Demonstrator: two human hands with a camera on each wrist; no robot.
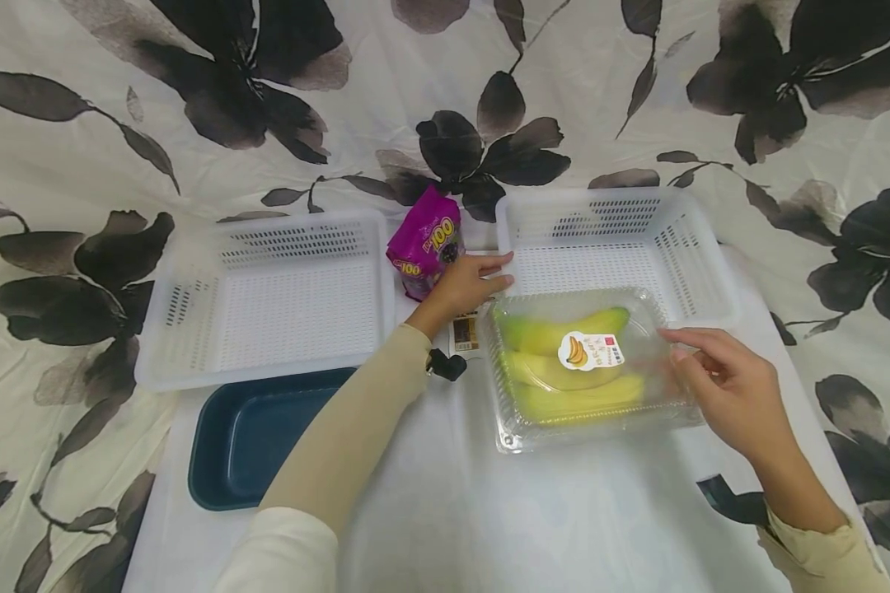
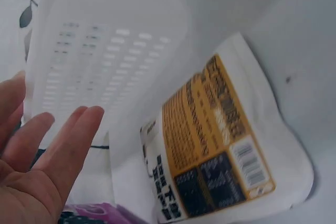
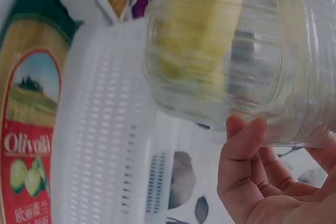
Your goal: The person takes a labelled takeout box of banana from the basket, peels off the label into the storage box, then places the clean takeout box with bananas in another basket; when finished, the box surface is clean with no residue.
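A clear plastic box (image 1: 578, 428) with yellow-green bananas (image 1: 556, 366) and a banana sticker lies in front of the right white basket (image 1: 682, 247). My right hand (image 1: 675, 346) pinches the box's right edge; in the right wrist view its thumb and curled fingers (image 3: 247, 145) sit against the ribbed box (image 3: 273, 77). My left hand (image 1: 500, 272) reaches between the baskets, fingers straight, touching the near-left corner of the right basket by the box's far-left corner. In the left wrist view the left hand (image 2: 42, 150) lies flat and holds nothing.
An empty white basket (image 1: 267, 305) stands at the left, a dark blue tray (image 1: 245, 445) in front of it. A purple snack bag (image 1: 426, 243), a small orange-labelled packet (image 1: 465, 333) and a black object (image 1: 445, 364) lie between the baskets. A green Olivalla package (image 3: 29, 119) shows beside the basket.
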